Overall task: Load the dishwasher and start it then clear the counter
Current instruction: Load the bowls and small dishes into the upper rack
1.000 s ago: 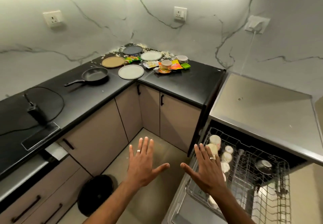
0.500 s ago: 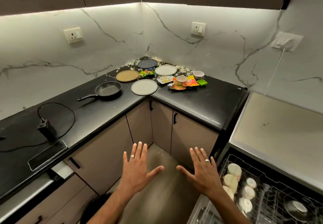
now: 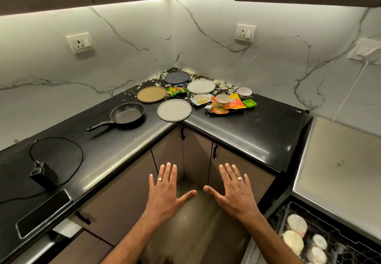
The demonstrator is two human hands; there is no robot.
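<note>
Both hands are held out flat, palms down, fingers spread and holding nothing, over the floor in front of the corner cabinets: the left hand [image 3: 165, 193] and the right hand [image 3: 235, 194], thumbs pointing at each other, apart.

On the black counter [image 3: 237, 131], far in the corner, lie a blue plate [image 3: 177, 77], a white plate [image 3: 201, 86], a tan plate [image 3: 152, 94] and a grey plate [image 3: 174, 110] at the near edge. Right of them sit two bowls [image 3: 222, 100], wrappers [image 3: 234, 103] and a green tray [image 3: 249, 103]. A pan [image 3: 126, 113] lies to the left. At near right, the dishwasher rack [image 3: 321, 241] holds cups.
</note>
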